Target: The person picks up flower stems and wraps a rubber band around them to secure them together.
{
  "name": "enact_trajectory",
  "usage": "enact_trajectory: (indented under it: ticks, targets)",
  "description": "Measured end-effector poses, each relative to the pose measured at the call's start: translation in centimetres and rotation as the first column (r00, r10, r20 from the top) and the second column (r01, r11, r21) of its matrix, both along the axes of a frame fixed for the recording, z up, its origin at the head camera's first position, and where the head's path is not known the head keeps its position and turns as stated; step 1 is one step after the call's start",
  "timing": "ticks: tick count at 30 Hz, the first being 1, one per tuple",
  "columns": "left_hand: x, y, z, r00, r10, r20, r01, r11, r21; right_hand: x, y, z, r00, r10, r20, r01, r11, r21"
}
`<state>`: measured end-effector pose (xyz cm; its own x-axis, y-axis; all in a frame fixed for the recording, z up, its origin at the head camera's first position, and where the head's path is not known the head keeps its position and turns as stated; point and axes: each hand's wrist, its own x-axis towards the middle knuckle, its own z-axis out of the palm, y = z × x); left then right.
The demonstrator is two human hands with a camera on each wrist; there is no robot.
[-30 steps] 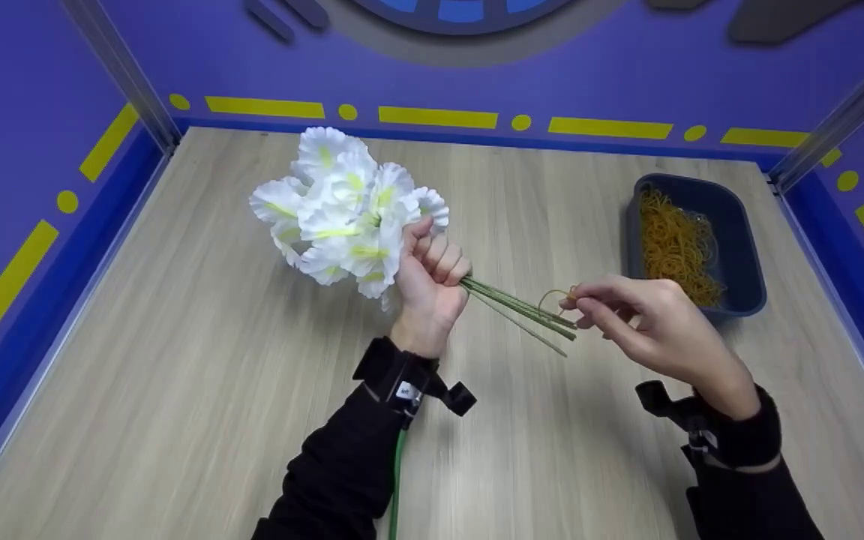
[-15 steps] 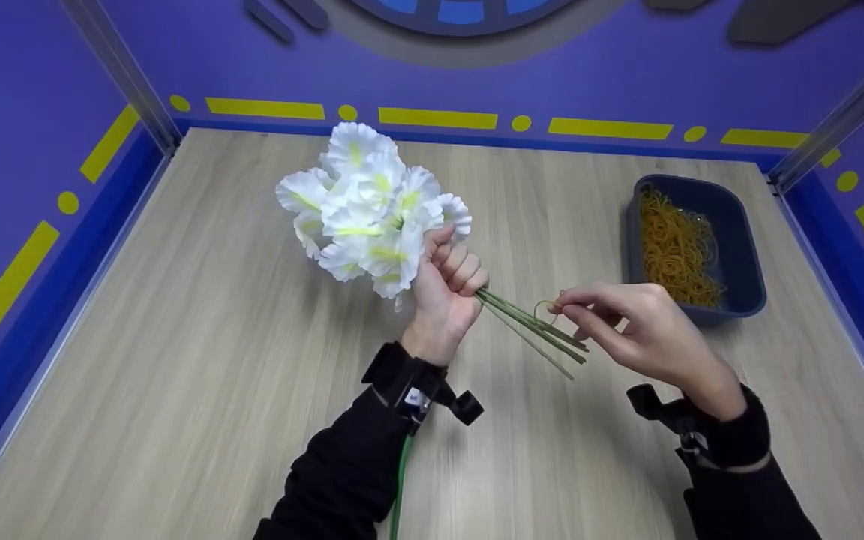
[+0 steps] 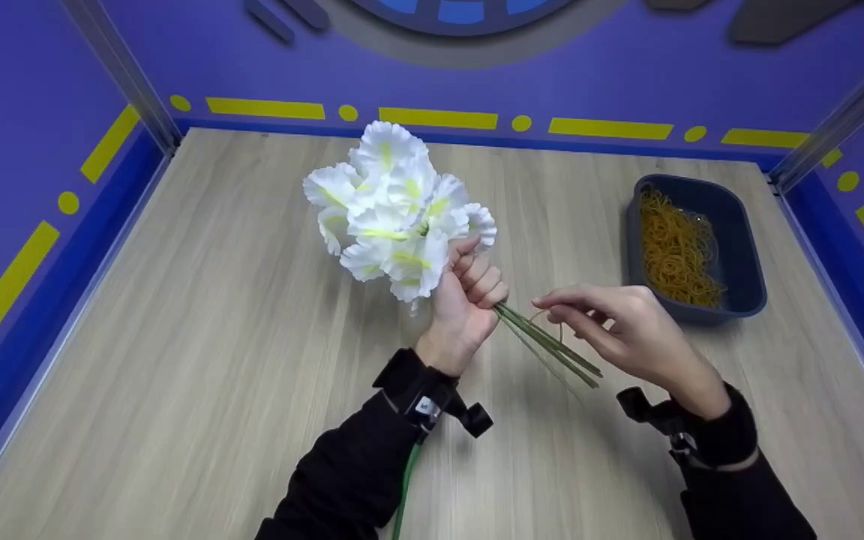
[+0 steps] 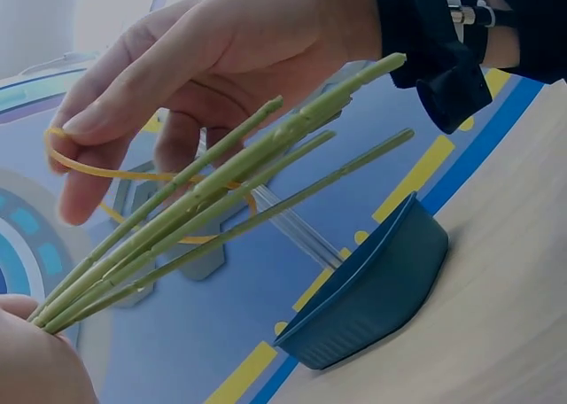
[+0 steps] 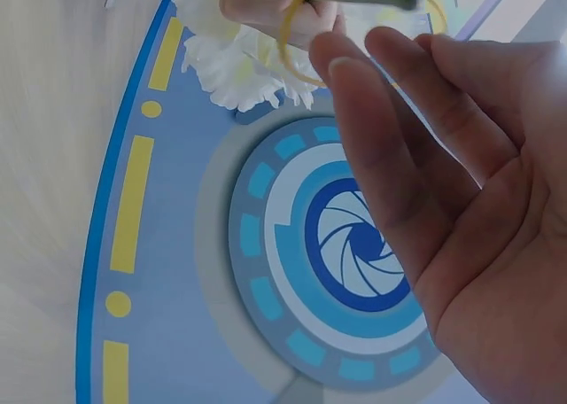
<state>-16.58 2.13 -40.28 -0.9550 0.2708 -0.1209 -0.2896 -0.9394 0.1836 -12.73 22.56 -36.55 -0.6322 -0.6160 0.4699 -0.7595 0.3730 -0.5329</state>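
Note:
My left hand (image 3: 466,304) grips a bunch of white artificial flowers (image 3: 394,202) just under the blooms, fingers wrapped round the stems. The green stems (image 3: 552,343) stick out of the fist toward the lower right. At their free ends is my right hand (image 3: 619,326), its thumb and index finger pinching a yellow rubber band (image 4: 106,171). In the left wrist view the band loops around the stems, stretched loosely with space inside it. The right wrist view has the band (image 5: 285,41) at the fingertips, in front of the blurred stem ends.
A dark blue-grey plastic tub (image 3: 739,255) holding a heap of yellow rubber bands (image 3: 676,255) stands at the back right of the wooden table (image 3: 177,337). Blue panels (image 3: 589,67) wall in the back and sides. A green cable (image 3: 404,491) runs along the left sleeve.
The left hand has moved the bouquet to the right and slightly nearer. The right hand has shifted left, bringing the band from the stem tips farther up along the stems.

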Motion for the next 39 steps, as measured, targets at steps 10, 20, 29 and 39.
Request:
enact_trajectory:
  ticks: [10,20,29,39]
  targets:
    - [0.4,0.3,0.3,0.999,-0.033,-0.015,0.033,0.999,-0.007,-0.6,0.0,-0.5,0.998,-0.053,-0.03,0.052,0.998,-0.039]
    - [0.7,0.1,0.7,0.996,-0.068,-0.058,0.071,0.997,0.04,-1.5,0.1,-1.4,1.0,-0.019,-0.022,0.019,1.0,-0.018]
    - [0.5,-0.6,1.0,0.995,-0.063,-0.084,0.07,0.993,0.095,-2.0,0.5,-2.0,0.999,0.031,-0.041,-0.029,0.999,0.038]
    - [0.3,-1.6,1.5,0.997,-0.026,-0.078,0.037,0.988,0.153,-2.6,0.3,-3.0,0.99,0.141,-0.03,-0.137,0.986,0.092]
